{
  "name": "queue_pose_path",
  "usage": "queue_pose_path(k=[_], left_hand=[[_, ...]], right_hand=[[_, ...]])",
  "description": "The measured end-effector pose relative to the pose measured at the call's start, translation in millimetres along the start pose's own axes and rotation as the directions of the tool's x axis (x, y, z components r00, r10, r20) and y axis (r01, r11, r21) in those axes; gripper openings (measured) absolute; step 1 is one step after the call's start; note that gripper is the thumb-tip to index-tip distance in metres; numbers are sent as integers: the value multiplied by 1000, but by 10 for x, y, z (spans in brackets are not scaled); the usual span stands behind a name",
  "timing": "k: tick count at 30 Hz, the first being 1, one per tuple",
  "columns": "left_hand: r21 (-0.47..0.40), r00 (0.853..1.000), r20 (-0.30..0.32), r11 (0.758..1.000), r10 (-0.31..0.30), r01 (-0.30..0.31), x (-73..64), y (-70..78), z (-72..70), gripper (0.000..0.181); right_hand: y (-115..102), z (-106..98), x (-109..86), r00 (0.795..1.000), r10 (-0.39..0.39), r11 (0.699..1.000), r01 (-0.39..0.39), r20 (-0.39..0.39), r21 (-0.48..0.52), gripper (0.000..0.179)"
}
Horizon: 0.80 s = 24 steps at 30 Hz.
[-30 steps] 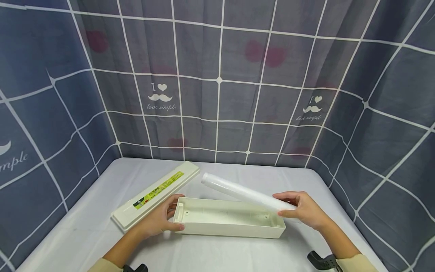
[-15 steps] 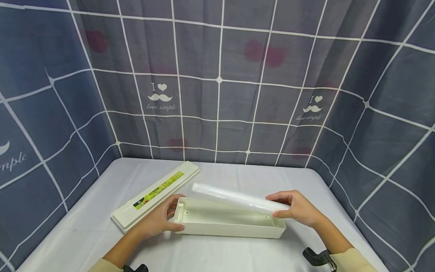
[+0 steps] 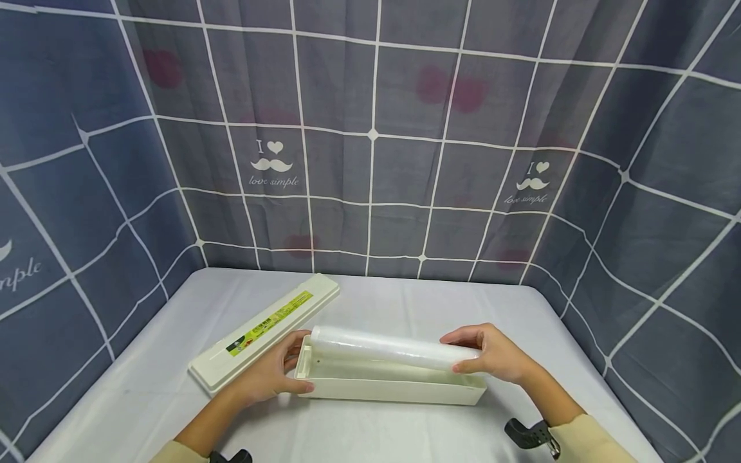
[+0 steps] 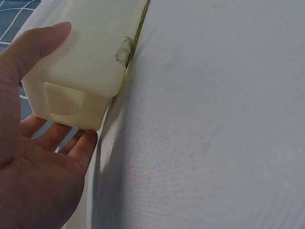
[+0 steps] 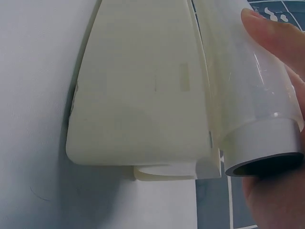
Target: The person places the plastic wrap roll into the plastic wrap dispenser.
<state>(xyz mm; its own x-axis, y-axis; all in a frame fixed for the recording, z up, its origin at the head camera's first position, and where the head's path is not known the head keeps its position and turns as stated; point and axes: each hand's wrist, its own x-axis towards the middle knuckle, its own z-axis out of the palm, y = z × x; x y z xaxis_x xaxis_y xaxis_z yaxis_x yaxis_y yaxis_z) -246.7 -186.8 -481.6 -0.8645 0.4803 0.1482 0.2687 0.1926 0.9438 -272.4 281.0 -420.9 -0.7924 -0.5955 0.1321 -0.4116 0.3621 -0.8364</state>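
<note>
A long cream plastic box (image 3: 393,391) lies lidless on the table, its hollow facing up. My left hand (image 3: 272,373) grips its left end, thumb on the front wall and fingers behind, as the left wrist view also shows on the box (image 4: 90,52). Over the box, my right hand (image 3: 494,354) holds a roll of clear plastic wrap (image 3: 388,347) by its right end. The roll's left end is at the box's left end. In the right wrist view the hollow core of the wrap roll (image 5: 259,138) shows, beside the box wall (image 5: 138,95).
The cream box lid (image 3: 266,331), bearing a yellow-green label, lies slantwise behind my left hand. A white cloth covers the table (image 3: 405,431). Grey-blue checked curtains (image 3: 341,167) stand around the back and sides.
My right hand has brought the wrap roll leftward and its left end down, so that it lies along the box at a flatter slant. My left hand has stayed on the box end.
</note>
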Motion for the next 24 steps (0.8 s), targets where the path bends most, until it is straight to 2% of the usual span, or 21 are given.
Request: queue_pose_path(k=[4, 20, 24], left_hand=[[-7, 1000, 4, 1000, 13, -13, -3, -17, -4, 98], [-14, 1000, -7, 1000, -5, 5, 13, -36, -6, 100], [-10, 1000, -4, 1000, 13, -13, 17, -35, -8, 99]], right_hand=[[6, 28, 34, 1000, -9, 1000, 8, 18, 10, 45], [30, 95, 136, 997, -33, 999, 32, 70, 23, 43], [23, 100, 147, 996, -29, 1000, 28, 83, 14, 43]])
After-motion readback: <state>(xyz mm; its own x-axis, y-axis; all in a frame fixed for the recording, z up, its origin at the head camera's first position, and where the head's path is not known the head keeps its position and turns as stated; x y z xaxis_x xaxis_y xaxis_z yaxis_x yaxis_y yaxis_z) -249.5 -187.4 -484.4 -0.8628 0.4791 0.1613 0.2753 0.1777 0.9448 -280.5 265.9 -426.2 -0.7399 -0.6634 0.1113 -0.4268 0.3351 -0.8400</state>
